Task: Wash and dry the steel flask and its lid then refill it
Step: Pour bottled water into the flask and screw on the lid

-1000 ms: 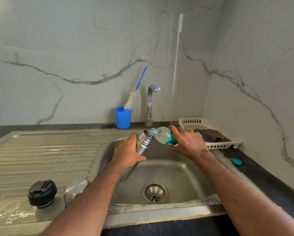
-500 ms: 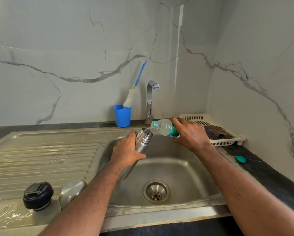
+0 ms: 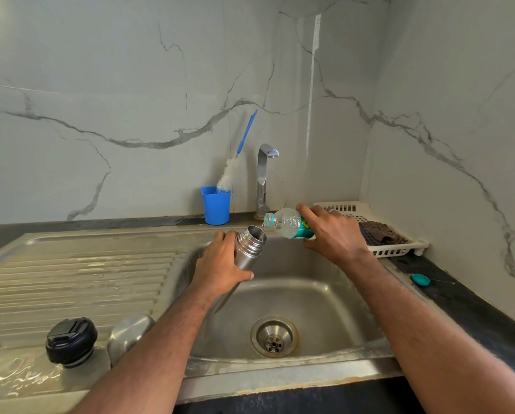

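Two hands over sink, left hand (image 3: 220, 271) grip round tilted flask (image 3: 248, 249), mouth up-right, right hand (image 3: 333, 234) grip round sideways bottle (image 3: 289, 224)

One flask (image 3: 248, 248), one bottle (image 3: 287, 223), two lids (image 3: 71, 342).

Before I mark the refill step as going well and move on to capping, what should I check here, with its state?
1. Left hand grips the flask firmly: ok.
2. Flask mouth open, tilted toward the bottle: ok.
3. Right hand holds the bottle tipped, neck at the flask mouth: ok.
4. Water stream lands inside the flask: ok.
5. Fill level: cannot tell.
6. Black lid and steel cup wait on the drainboard: ok.
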`<state>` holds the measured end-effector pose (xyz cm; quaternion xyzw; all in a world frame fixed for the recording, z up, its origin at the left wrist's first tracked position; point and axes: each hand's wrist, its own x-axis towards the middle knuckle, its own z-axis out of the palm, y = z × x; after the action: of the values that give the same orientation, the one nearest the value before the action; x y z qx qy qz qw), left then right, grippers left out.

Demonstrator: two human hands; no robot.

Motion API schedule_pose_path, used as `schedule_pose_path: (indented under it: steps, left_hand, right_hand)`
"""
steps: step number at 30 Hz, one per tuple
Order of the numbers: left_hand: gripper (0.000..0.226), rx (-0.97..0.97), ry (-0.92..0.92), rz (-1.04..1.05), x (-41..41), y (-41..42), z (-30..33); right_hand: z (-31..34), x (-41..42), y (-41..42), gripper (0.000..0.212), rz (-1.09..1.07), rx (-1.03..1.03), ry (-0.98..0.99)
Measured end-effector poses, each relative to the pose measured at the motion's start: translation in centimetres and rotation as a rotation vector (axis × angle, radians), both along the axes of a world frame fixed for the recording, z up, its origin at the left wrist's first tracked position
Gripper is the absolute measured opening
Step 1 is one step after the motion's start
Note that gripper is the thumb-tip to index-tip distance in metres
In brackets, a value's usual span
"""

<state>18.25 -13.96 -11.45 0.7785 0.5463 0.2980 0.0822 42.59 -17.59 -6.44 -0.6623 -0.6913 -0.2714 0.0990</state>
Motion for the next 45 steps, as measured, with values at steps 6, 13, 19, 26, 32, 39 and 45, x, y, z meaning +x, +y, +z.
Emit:
schedule_pose_path:
  steps: [6,13,19,26,32,39,45]
  left_hand:
    - [0.086,-0.005,0.008,0.010,0.12,0.08,0.00]
    - [0.087,-0.007,0.022,0.013,0.02,0.22,-0.11]
    - [0.086,-0.004,0.033,0.006,0.03,0.37,-0.28]
    - [0.084,0.003,0.044,-0.004,0.41,0.42,-0.32]
    - [0.083,0.016,0.038,-0.012,0.39,0.42,-0.44]
    - [0.086,-0.002,0.048,-0.012,0.22,0.30,-0.44]
    - [0.085,0.005,0.073,-0.016,0.38,0.34,-0.48]
  right_hand:
    - [0.00,-0.13,-0.03,0.076,0.004,0.000,-0.020]
    - [-0.03,-0.09,-0.06,0.078,0.003,-0.003,-0.026]
    - [-0.05,0.10,-0.12,0.080,0.002,-0.001,-0.025]
    - [0.00,0.04,-0.21,0.080,-0.002,-0.004,-0.029]
    - [-0.09,0.27,-0.27,0.081,-0.014,0.012,-0.032]
    - [0.05,0.25,-0.48,0.079,-0.023,0.014,-0.032]
    - [0.12,0.27,-0.60,0.080,-0.019,0.020,-0.043]
